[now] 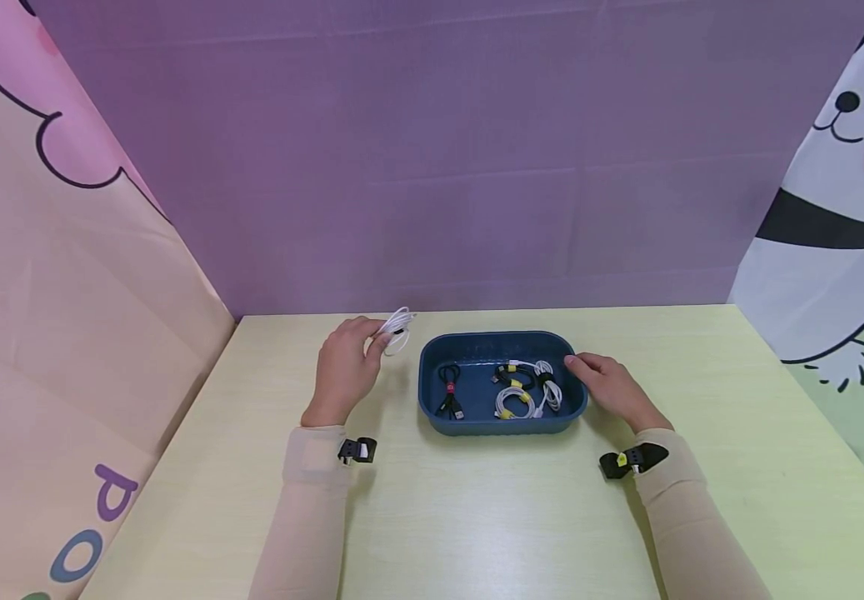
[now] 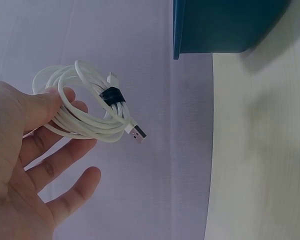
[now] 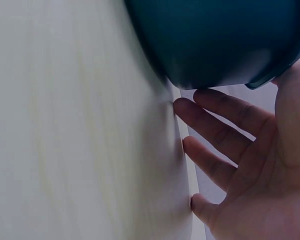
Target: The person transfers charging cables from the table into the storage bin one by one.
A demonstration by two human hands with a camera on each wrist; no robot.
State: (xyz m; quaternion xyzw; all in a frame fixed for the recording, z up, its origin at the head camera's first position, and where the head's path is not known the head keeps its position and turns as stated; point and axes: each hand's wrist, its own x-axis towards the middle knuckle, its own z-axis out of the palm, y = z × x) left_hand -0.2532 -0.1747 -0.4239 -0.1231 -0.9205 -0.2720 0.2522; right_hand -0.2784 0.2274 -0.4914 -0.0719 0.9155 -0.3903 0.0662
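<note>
A dark blue tray point(image 1: 432, 412) sits mid-table with several bundled cables inside: a black one point(image 1: 450, 386) at its left, white ones point(image 1: 516, 402) with yellow and black ties at its right. My left hand point(image 1: 345, 367) is left of the tray and pinches a coiled white USB cable point(image 2: 85, 107) with a black tie point(image 2: 112, 95) between thumb and fingers, lifted off the table. My right hand point(image 1: 607, 385) rests against the tray's right rim point(image 3: 260, 82), thumb at the edge and fingers point(image 3: 215, 117) spread straight beside its wall.
The pale yellow-green table point(image 1: 476, 517) is boxed in by a purple back wall point(image 1: 439, 167), a pink cartoon panel point(image 1: 42, 292) at left and a panda panel point(image 1: 844, 208) at right. Small black clips sit on both sleeves near the wrists.
</note>
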